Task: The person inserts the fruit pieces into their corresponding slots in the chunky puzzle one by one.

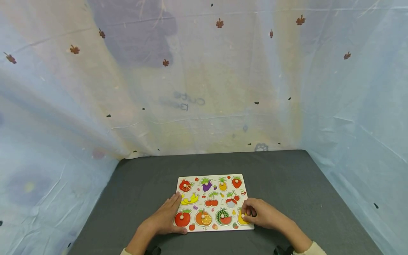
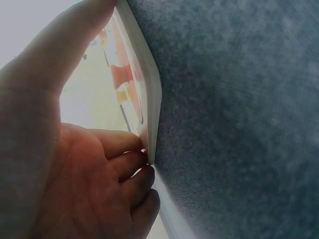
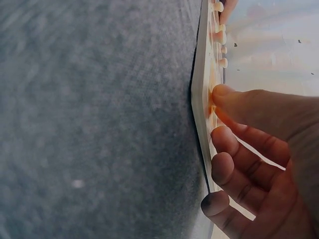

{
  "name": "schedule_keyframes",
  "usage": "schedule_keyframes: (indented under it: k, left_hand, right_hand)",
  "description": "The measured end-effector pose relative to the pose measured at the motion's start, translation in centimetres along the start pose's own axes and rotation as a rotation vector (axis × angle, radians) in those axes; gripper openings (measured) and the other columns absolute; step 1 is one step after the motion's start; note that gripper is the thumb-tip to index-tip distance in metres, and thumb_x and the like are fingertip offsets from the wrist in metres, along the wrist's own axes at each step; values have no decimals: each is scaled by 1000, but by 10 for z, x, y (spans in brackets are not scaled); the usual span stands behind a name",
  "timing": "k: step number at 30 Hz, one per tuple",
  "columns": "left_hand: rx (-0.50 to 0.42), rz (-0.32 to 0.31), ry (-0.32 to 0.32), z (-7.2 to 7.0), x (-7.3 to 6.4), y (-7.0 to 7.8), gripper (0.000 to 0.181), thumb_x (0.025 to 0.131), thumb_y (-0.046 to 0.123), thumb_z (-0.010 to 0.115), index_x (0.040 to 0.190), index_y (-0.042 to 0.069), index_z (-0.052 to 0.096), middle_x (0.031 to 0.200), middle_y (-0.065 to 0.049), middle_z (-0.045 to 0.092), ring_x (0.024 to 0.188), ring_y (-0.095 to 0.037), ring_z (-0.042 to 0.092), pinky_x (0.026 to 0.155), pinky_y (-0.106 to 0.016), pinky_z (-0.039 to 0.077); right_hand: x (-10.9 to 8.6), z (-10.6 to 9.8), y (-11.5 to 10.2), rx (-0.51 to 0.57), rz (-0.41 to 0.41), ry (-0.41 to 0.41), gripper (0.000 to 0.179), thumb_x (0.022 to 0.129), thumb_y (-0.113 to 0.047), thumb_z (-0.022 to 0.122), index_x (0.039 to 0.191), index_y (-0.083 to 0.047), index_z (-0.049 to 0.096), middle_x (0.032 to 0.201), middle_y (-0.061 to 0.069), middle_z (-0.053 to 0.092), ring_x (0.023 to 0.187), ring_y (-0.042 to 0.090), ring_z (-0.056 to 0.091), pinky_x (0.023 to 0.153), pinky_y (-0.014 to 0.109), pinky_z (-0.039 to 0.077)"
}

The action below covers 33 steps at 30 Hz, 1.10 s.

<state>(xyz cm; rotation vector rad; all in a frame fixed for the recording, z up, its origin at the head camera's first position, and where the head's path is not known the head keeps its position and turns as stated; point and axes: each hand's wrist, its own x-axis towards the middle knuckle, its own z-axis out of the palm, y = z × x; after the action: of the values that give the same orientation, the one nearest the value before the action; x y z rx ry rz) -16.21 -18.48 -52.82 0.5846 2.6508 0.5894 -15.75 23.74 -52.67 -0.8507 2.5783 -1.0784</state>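
A white wooden fruit puzzle board (image 1: 227, 227) lies flat on a grey surface, fruit pieces with small knobs set across it. My left hand (image 1: 164, 216) rests at the board's left side, fingers along that edge and thumb by the near left corner, close to the apple piece (image 1: 182, 219). At the near right corner, my right hand (image 1: 262, 213) pinches the knob of the yellow pear piece (image 1: 241, 221) between thumb and index finger. That piece is partly hidden by the fingers. In the right wrist view, the other fingers (image 3: 223, 167) curve beside the board's edge.
Beside the pear is the watermelon piece (image 1: 224, 220), with the orange piece (image 1: 200, 217) further left. Behind them are cherries (image 1: 211, 203), bananas (image 1: 190, 200) and a strawberry (image 1: 236, 182). Patterned sheeting (image 1: 210, 134) hangs around the grey surface (image 1: 143, 184).
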Motion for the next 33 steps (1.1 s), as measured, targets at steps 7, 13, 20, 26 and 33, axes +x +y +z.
schedule_keyframes:
  k: [7,13,20,26,33]
  left_hand:
    - [3,-1,2,1,3,-2,133,76,62,92,168,-5,22,177,-22,16,164,-41,17,132,-61,17]
    - [3,15,8,3,3,-5,133,76,64,91,168,-5,23,177,-22,18,163,-41,19,131,-62,17]
    - [-1,26,12,4,1,-7,133,76,64,91,168,-5,23,177,-22,17,164,-41,18,131,-62,17]
    - [-45,36,28,0,-1,-10,133,76,63,92,168,-3,24,178,-21,18,163,-44,18,131,-65,15]
    - [-45,46,63,-4,-2,-26,122,80,68,86,168,3,32,177,-17,24,163,-46,17,131,-66,13]
  right_hand:
    - [-1,0,1,10,-5,3,16,97,-22,83,98,-19,67,85,-8,59,72,5,55,63,21,47]
    - [-3,0,1,22,-14,12,15,98,-25,82,98,-18,68,84,-10,58,70,3,53,62,21,46]
    - [-7,-4,0,11,-16,47,13,101,-23,79,101,-13,71,85,-12,57,71,0,51,61,21,47]
    - [-9,-12,2,-42,19,110,9,102,-24,78,101,-18,71,92,-13,58,77,2,53,65,23,49]
    - [-11,-22,9,-139,37,207,10,100,-21,79,105,-19,70,98,-14,60,85,7,58,73,30,54]
